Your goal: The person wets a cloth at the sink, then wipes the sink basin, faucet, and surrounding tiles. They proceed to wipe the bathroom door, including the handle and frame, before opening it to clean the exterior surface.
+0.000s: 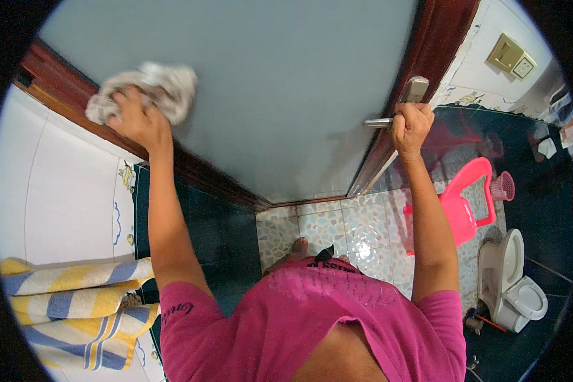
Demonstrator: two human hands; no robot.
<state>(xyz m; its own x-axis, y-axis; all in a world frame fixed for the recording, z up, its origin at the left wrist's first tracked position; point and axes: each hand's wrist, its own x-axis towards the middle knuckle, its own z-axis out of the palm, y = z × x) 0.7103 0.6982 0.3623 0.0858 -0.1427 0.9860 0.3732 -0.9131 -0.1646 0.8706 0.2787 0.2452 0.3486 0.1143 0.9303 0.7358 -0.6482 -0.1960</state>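
Note:
My left hand (140, 121) presses a crumpled, greyish-white cloth (175, 92) against the left side of a door, where the frosted glass pane (274, 83) meets the brown wooden frame (60, 83). Its fingers are bent over the cloth and slightly blurred. On the door's right side, my right hand (412, 127) is wrapped round a silver door handle (379, 123). The handle's tip sticks out to the left of my fist, and its metal plate (416, 90) shows just above.
A striped towel (76, 312) hangs on the left wall. To the right are a pink plastic chair (458, 213), a pink basket (503, 186) and a white toilet (506, 274) with its lid raised. A switch plate (512, 57) is on the upper right wall. Patterned tiles (363, 229) cover the floor.

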